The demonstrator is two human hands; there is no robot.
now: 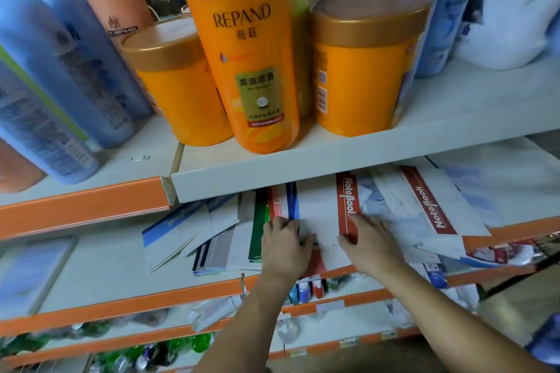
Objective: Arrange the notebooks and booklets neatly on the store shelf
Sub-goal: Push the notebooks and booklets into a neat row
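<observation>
Store shelving with orange edging is seen, with bottles (242, 54) and tubs (363, 70) standing above. On the lower shelf (106, 266), a white notebook (318, 212) with a red band is gripped at its left edge by the curled fingers of the left hand (285, 245). The right hand (369, 245) is pressed flat on the band. Little appears done: other notebooks (424, 215) are left fanned and askew on both sides.
</observation>
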